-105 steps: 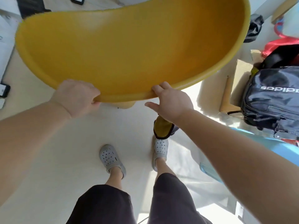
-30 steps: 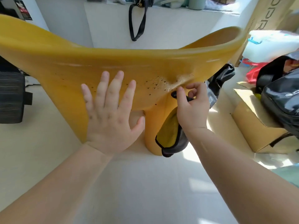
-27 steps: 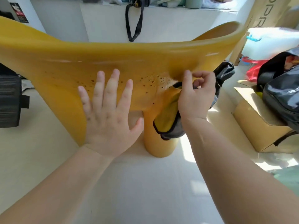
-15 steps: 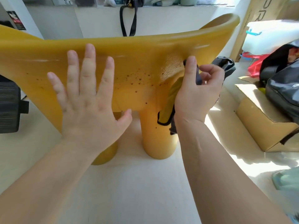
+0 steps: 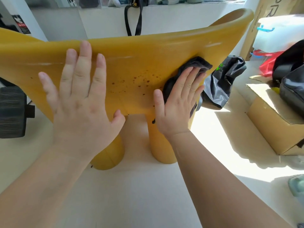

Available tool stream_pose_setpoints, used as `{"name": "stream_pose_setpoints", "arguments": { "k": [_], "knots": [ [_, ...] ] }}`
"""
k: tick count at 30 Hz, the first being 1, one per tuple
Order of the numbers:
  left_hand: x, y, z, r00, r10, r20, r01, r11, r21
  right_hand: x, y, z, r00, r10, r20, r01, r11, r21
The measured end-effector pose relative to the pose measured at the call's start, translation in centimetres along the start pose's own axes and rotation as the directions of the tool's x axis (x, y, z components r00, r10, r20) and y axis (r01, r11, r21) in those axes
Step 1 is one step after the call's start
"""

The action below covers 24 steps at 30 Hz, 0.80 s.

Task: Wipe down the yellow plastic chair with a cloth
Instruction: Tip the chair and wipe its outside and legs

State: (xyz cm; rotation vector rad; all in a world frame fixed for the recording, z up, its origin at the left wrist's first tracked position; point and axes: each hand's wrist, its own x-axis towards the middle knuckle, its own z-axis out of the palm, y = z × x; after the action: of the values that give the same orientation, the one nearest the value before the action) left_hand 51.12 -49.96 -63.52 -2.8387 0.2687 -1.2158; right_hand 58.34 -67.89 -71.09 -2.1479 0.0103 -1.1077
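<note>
- The yellow chair point(image 5: 139, 63) stands on the pale floor point(image 5: 139, 186) in the middle of the view, its broad curved shell turned toward the person and filling the scene from left to right.
- Two thick round legs point(image 5: 162, 145) show beneath the shell, side by side on the floor.
- The left hand point(image 5: 79, 102) lies flat on the left half of the shell, palm down, fingers straight and spread, the fingertips near the top edge.
- The right hand point(image 5: 177, 102) is flat too, fingers straight and close together, and presses a dark grey cloth point(image 5: 197, 63) against the right part of the shell.
- The cloth bunches out beyond the fingertips, and a little of it shows below the hand's right edge.
- A scatter of small dark spots point(image 5: 141, 81) marks the shell between the two hands, just left of the cloth.
- A crumpled black bag point(image 5: 222, 83) lies behind the chair's right side.
- A cardboard box point(image 5: 271, 125) sits on the floor at the right, in sunlight.
- A black strap point(image 5: 133, 18) hangs from the ledge at the far side, above the chair's top edge.
- A black ribbed object point(image 5: 11, 112) is at the left edge, partly hidden by the shell.
</note>
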Motion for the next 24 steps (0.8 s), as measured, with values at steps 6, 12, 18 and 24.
{"name": "stream_pose_setpoints", "arguments": {
  "k": [6,12,18,24],
  "knots": [
    [-0.2,-0.4,0.3,0.998,0.021,-0.058,-0.023,0.999,-0.027,-2.6,-4.4,1.7,0.942,-0.316,0.110,0.318,0.948,-0.001],
    [-0.1,-1.1,0.3,0.995,0.069,-0.069,-0.073,0.996,-0.059,-0.7,-1.2,1.6,0.999,-0.039,-0.016,0.037,0.990,-0.136],
    [-0.3,-2.0,0.4,0.991,0.117,-0.069,-0.123,0.988,-0.089,2.1,-2.3,0.8,0.959,0.233,-0.163,-0.241,0.970,-0.032],
    [-0.2,-1.5,0.8,0.988,0.100,-0.119,-0.112,0.988,-0.104,-2.4,-5.1,2.9,0.996,0.084,0.038,-0.084,0.996,-0.004]
  ]
}}
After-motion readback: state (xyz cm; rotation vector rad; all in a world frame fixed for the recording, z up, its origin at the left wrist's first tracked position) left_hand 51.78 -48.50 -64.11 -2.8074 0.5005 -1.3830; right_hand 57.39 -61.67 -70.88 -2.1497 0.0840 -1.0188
